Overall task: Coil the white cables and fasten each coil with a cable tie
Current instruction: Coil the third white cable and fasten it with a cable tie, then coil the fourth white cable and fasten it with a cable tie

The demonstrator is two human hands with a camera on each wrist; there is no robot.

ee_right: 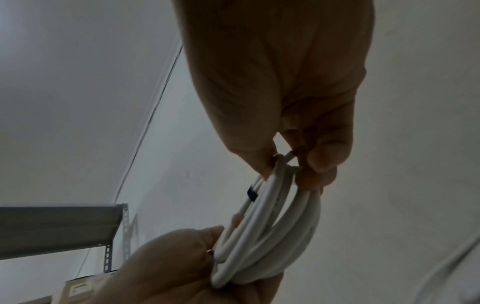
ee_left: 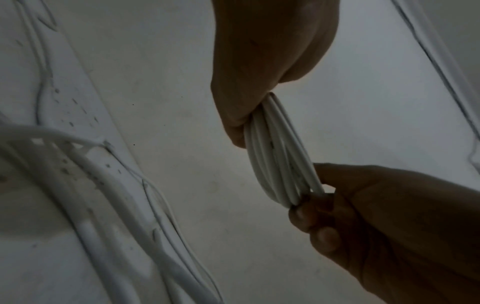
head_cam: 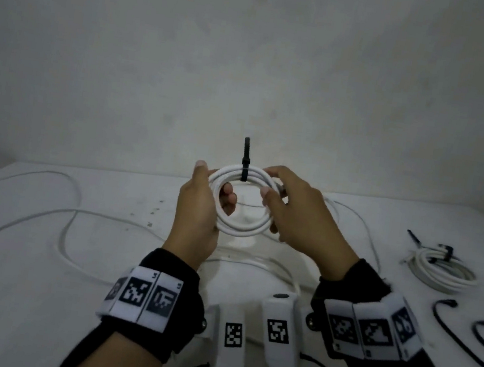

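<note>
At the left of the head view, loose cable [head_cam: 67, 221] lies uncoiled across the table [head_cam: 32, 294], not yet dealt with. Centre frame, the left hand [head_cam: 200, 208] grips the left side of the coil [head_cam: 240, 228], thumb over the outside and fingers through the middle, evidently to keep the turns stacked. The coil is held in the air above the table, facing the camera. A black tie [head_cam: 245, 165] circles the turns at the top, its tail standing straight up; it looks fastened, though how tight it is cannot be told. The right hand [head_cam: 301, 219] pinches the coil's right side, fingers curled narrowly round the turns; the right wrist view confirms this hold and shows the tie as a dark band on the strands. The two-sided hold probably steadies the coil for checking or setting aside. At the right edge, a tied coil [head_cam: 443, 270] lies on the table, and spare ties [head_cam: 462, 332] wait below it.
</note>
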